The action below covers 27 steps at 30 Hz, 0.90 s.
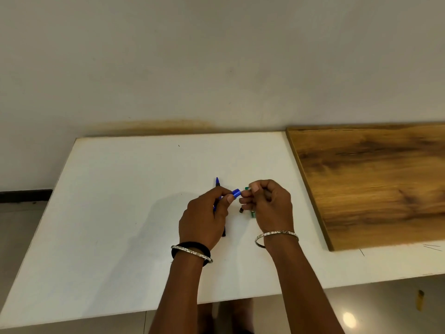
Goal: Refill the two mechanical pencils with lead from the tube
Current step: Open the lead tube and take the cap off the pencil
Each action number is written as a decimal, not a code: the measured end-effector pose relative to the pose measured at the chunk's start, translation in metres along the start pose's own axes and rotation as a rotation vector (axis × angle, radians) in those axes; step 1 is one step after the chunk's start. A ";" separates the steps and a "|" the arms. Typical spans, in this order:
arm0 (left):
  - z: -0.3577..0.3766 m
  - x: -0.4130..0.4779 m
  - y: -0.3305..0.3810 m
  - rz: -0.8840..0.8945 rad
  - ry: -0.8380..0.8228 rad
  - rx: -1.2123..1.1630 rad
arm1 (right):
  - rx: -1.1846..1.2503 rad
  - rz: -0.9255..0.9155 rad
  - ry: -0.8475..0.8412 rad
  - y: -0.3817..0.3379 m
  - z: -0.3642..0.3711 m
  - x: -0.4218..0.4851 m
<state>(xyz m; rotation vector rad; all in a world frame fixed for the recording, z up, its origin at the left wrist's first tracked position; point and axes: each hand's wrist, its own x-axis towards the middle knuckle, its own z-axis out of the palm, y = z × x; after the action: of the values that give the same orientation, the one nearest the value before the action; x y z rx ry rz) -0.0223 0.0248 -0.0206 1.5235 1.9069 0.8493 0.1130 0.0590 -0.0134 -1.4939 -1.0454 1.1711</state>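
My left hand (207, 218) pinches a short blue cylinder (236, 192) between thumb and fingers; it looks like the lead tube, though I cannot tell for sure. My right hand (267, 203) touches the cylinder's right end with its fingertips and is closed around a green mechanical pencil (251, 214). The pencil's green top shows above the fingers and its lower part below them. A blue mechanical pencil (217, 183) lies on the white table (120, 213), mostly hidden under my left hand, tip pointing away. A small dark piece (240, 210) shows beside my right palm.
A wooden board (370, 184) lies on the table's right part, close to my right hand. A few thin dark sticks (432, 247) lie near the board's front corner. The wall stands behind the table. The floor shows below the front edge.
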 end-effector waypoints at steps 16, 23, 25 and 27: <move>-0.001 0.000 0.000 -0.095 0.038 -0.058 | -0.719 -0.006 -0.141 0.017 -0.022 0.005; 0.001 0.001 0.000 -0.106 0.027 -0.049 | -0.778 -0.035 -0.073 0.016 -0.018 0.003; 0.002 0.001 0.000 -0.105 0.031 -0.056 | -0.737 -0.020 -0.057 0.015 -0.019 0.002; 0.002 0.001 0.001 -0.104 0.035 -0.069 | -0.694 0.000 -0.021 0.014 -0.021 0.003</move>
<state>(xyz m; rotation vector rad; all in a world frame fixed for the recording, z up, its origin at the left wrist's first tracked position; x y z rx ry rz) -0.0203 0.0265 -0.0213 1.3647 1.9431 0.8911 0.1355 0.0558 -0.0250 -2.0019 -1.5641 0.8534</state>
